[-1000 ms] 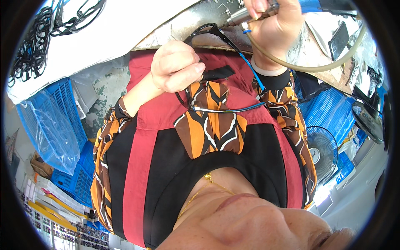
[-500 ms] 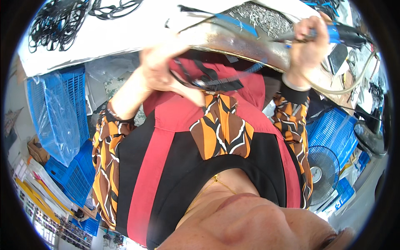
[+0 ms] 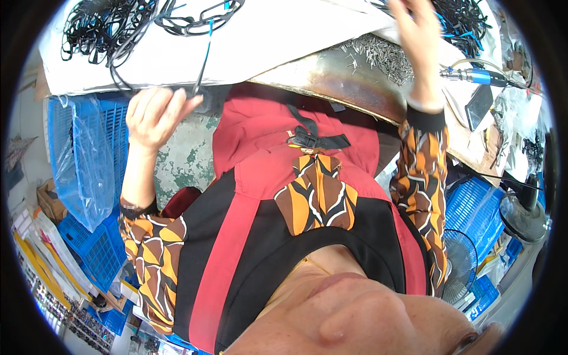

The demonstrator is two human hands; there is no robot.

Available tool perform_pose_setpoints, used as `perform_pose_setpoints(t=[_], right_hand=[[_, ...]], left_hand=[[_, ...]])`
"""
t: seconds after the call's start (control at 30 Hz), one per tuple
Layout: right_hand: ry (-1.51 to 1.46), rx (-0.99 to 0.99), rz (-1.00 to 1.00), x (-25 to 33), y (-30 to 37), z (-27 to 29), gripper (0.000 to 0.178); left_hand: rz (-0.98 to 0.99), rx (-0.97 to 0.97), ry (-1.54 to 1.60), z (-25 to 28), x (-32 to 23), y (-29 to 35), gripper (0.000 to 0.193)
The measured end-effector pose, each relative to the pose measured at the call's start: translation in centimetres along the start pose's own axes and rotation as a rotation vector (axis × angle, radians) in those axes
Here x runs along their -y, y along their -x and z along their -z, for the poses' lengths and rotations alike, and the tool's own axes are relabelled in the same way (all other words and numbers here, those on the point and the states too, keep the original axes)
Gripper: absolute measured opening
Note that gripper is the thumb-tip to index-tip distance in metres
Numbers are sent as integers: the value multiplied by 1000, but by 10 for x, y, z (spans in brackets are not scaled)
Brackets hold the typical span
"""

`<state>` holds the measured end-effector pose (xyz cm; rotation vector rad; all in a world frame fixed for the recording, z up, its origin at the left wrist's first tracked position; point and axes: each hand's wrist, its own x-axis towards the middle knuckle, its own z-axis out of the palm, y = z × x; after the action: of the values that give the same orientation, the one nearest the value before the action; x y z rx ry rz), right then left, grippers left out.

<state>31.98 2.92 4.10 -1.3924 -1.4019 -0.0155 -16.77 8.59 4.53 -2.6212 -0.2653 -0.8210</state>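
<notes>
My left hand (image 3: 155, 115) is closed at the table's front left edge, its fingers curled round a black eyeglass frame (image 3: 201, 74). One thin temple with a blue tip sticks up from the grip, and dark loops show beyond the knuckles. Stretched toward the far right, my right hand (image 3: 421, 44) has its fingers extended and apart, with the tips cut off by the upper edge. It is beside a pile of black and blue eyeglass frames (image 3: 464, 26). A blue and black powered screwdriver (image 3: 478, 77) lies on the table to the right of that wrist.
Many small metal pieces (image 3: 387, 59) lie on a metal sheet (image 3: 319, 74) at the table's front. Black frames (image 3: 97, 29) are heaped at the far left, with several more frames (image 3: 201, 18) beside them. Blue crates (image 3: 89, 154) and a fan (image 3: 458, 266) stand below.
My right hand has let go of the screwdriver, which now lies on the table, and has moved farther away. My left hand has swung left with the eyeglass frame from in front of the apron.
</notes>
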Motion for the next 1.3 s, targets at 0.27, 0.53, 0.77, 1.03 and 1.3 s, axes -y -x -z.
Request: perform_pose_setpoints(t=[0.27,0.53,0.77,1.03,1.3], right_hand=[[597,211,-185,-19,-88,-84,25],[33,-199,-85,-34,-89,27,22],[545,-39,-226,-50,-95,83,22],[889,530,-250,-93,-98,52,28],[654,242,-402,-47,-85,80,25]], left_hand=[[386,143,119,-107,4,-90,35],[-15,-76,213,-125,45,-242,33],[-203,254,308,-227,34,-316,27],[-272,413,206,-236,57,-317,25],[-60,385,298,-229,54,-327,20]])
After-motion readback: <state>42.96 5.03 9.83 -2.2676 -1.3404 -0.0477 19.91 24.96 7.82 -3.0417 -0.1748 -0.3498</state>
